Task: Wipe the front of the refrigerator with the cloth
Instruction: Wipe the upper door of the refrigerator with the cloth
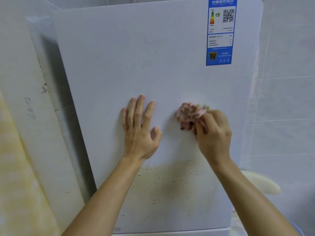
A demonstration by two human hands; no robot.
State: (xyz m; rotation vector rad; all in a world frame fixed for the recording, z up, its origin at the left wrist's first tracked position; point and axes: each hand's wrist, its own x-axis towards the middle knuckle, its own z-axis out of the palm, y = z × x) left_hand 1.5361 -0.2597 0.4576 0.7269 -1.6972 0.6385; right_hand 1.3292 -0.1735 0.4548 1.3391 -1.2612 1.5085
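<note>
Head view. Left forearm (109,193) and right forearm (252,193), both bare, rise from the bottom edge toward the fridge (136,57). Left hand (139,132) lies flat on the white door (170,79), about mid-height in frame. Its fingers (139,106) are straight and slightly spread, thumb out to the right, holding nothing. Right hand (214,135) is near it on the right, not touching it, fingers curled tight round a bunched cloth (190,113). Cloth is pink with darker blotches, somewhat blurred; it sticks out up and left of the knuckles and is pressed against the door. Below both hands, between the forearms, a yellowish stained patch (170,188) on the door, dotted with dark specks; its upper edge runs near wrist level. Door above the hands is plain white, with faint brand lettering too pale to read. Blue energy label (220,31) is stuck at the door's upper right corner, with a QR code and coloured bars. Left of the fridge, a yellowed wall (25,133) with chipped paint and scribbles. Right of it, pale tiles (286,82). Pale rounded object (262,183) shows behind the right forearm; cannot tell what it is.
</note>
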